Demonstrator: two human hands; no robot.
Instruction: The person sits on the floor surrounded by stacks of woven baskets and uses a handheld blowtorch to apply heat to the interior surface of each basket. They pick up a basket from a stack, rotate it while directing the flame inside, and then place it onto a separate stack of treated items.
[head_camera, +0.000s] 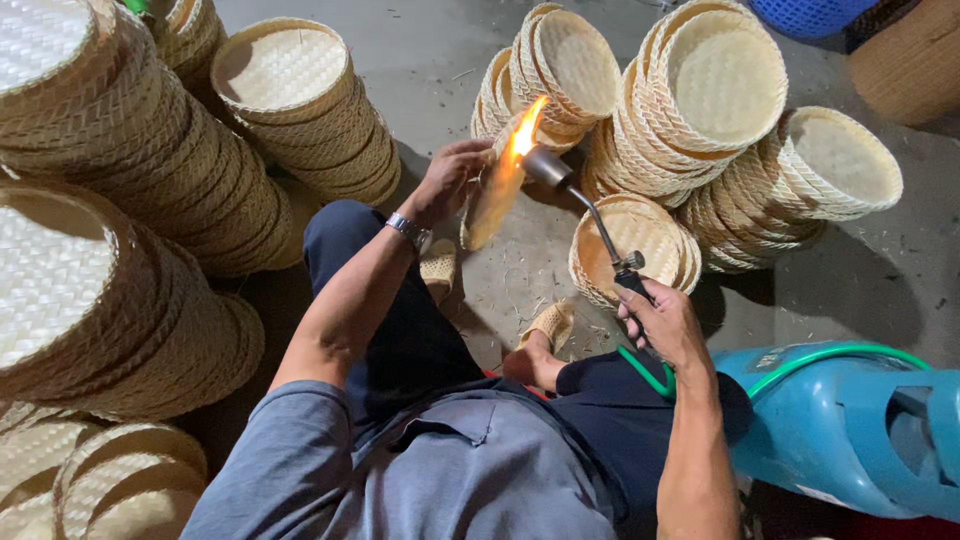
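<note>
Seated low on the concrete floor, knees up, woven sandals on my feet.

Left hand, centre of frame: fingers curled and pinching the rim of one shallow woven tray, held on edge and tilted toward the flame. The tray sits just above centre, between my knee and the stacks behind.

Right hand, right of centre: fingers wrapped closed round the handle of the gas torch. Its nozzle points to the upper left; the flame licks the tray's upper rim. A green hose runs from the handle over the blue gas cylinder at lower right.

Handling, my judgement: the tray looks light, thin and springy, a dry weave that scorches easily. The rim band is the stiffest part; best gripped there, on the side away from the flame, fingers clear of the heat.

Stacks of like trays fill the left side; more stacks lie tipped at upper right.
</note>
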